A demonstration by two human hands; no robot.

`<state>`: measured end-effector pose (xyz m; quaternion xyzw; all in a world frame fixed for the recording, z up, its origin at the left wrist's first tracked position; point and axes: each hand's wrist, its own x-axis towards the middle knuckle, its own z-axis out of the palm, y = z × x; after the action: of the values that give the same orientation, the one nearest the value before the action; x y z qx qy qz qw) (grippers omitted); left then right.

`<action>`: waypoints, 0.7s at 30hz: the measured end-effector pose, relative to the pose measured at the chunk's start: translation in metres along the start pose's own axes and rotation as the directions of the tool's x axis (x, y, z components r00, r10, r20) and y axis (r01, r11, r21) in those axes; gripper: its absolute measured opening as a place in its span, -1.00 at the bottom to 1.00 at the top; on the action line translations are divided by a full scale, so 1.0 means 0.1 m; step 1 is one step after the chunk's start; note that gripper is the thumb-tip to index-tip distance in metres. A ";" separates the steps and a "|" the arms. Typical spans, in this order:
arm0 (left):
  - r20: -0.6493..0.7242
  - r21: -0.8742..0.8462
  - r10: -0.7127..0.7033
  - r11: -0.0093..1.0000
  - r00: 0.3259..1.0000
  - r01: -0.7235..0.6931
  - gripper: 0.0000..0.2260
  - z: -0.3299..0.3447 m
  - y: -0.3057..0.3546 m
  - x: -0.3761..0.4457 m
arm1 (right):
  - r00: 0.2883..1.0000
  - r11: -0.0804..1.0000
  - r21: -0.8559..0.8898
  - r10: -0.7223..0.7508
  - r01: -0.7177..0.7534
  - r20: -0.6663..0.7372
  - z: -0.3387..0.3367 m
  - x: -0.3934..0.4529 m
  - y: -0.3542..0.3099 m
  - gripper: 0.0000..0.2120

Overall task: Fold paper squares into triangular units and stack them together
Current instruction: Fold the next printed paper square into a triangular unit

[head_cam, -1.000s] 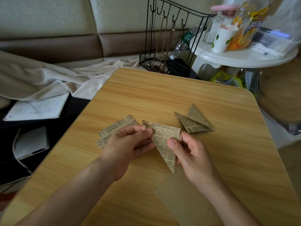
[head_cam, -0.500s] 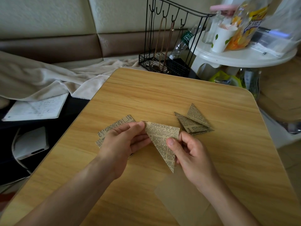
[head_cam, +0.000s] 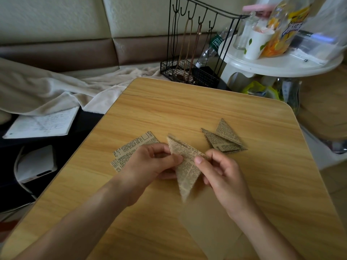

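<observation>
- Folded triangle (head_cam: pixel 185 162): newsprint-pattern paper, held just above the wooden table (head_cam: pixel 206 106), point toward the person.
- Left hand (head_cam: pixel 150 164): pinches its left edge.
- Right hand (head_cam: pixel 219 171): thumb and fingers pinch the right corner.
- Handling: likely light, thin, creases readily (tears if tugged); best held at folded edges.
- Finished units (head_cam: pixel 223 139): stacked just beyond the right hand.
- Flat squares (head_cam: pixel 131 151): under the left hand.

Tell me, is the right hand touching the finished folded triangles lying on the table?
Apart. The head view shows the right hand pinching the triangle being folded, while the finished triangles lie beyond its fingers.
</observation>
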<state>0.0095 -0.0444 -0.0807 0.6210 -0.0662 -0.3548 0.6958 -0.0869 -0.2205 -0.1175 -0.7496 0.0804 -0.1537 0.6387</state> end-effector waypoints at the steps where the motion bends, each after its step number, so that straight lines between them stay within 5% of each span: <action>1: -0.010 -0.010 0.003 1.000 1.000 -0.003 -0.74 -0.01 0.00 0.01 | 1.000 1.000 -0.008 -0.004 0.004 0.013 0.00 0.00 0.00 -0.68; 7: -0.050 0.066 0.046 0.997 0.998 -0.042 -0.80 -0.04 0.00 0.01 | 0.996 0.999 -0.039 -0.028 0.032 0.087 -0.01 -0.01 -0.02 -0.63; 14: 0.184 0.465 0.102 0.867 0.978 -0.178 -0.98 0.04 -0.03 -0.05 | 0.994 0.998 -0.024 -0.058 0.060 0.097 -0.01 0.01 -0.01 -0.77; 21: 0.088 0.518 0.137 0.840 0.987 -0.162 -0.94 -0.01 0.01 -0.03 | 0.998 1.000 0.019 -0.023 0.024 -0.050 0.01 0.00 0.04 -0.78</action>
<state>0.0081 -0.0421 -0.0792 0.7710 -0.2248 -0.2826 0.5245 -0.0857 -0.2202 -0.1219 -0.7401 0.0861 -0.1805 0.6421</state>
